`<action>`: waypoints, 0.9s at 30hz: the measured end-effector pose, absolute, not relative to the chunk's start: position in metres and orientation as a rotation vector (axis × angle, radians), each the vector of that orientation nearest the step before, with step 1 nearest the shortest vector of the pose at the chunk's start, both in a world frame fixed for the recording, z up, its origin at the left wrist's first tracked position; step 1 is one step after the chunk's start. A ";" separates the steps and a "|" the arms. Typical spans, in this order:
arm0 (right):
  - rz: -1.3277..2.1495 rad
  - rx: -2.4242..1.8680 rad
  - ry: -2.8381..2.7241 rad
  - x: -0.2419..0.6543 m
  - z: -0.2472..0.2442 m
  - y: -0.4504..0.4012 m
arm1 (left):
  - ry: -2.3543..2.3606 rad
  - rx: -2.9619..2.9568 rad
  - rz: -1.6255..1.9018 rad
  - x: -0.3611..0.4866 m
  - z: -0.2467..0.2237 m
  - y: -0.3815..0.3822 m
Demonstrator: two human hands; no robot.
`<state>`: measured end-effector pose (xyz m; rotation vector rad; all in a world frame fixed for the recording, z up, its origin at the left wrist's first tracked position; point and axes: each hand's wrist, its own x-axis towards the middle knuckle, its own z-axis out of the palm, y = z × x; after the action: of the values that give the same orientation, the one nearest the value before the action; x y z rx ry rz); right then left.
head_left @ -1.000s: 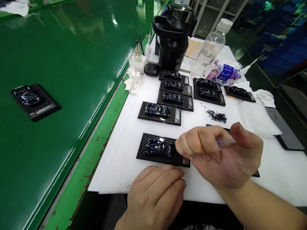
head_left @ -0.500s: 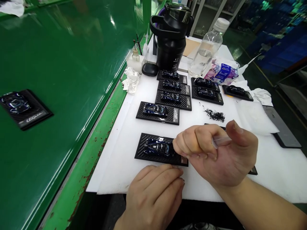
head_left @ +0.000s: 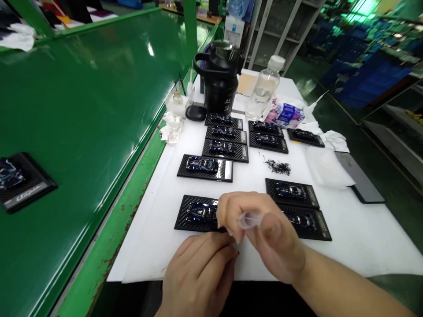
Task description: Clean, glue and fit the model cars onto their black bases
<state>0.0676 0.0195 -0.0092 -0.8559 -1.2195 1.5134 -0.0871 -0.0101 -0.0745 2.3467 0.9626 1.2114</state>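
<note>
In the head view, my right hand (head_left: 264, 233) is closed around a clear plastic tube (head_left: 250, 219), its round open end turned up towards me and the thumb beside it. This hand hangs over the right part of a dark blue model car (head_left: 201, 212) on a black carbon-patterned base (head_left: 181, 220), hiding that end. Just in front of the base, my left hand (head_left: 198, 273) has its fingers curled and pressed together, close to the right fingertips. A small dark bit shows at one left fingertip; what the fingers hold cannot be made out.
More model cars on bases stand behind (head_left: 201, 164) and to the right (head_left: 291, 191). Black clippings (head_left: 278, 167) lie in a pile. Beyond are a black jug (head_left: 220, 83), a clear bottle (head_left: 263, 88) and a tissue pack (head_left: 284, 113). Another car (head_left: 11, 174) sits on the green surface (head_left: 86, 97).
My right hand has tilted and come in left, so the tube's end now faces me. My left hand stays by the base's front edge. The camera view has tipped up slightly.
</note>
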 end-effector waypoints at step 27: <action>0.238 -1.730 -1.946 0.250 -0.033 -0.072 | 1.400 2.323 0.593 -0.116 -0.051 0.030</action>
<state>0.2504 -0.0718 -0.0335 -1.7302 -1.9456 0.2380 -0.1158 0.0299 -0.0514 2.3230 1.4000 0.5930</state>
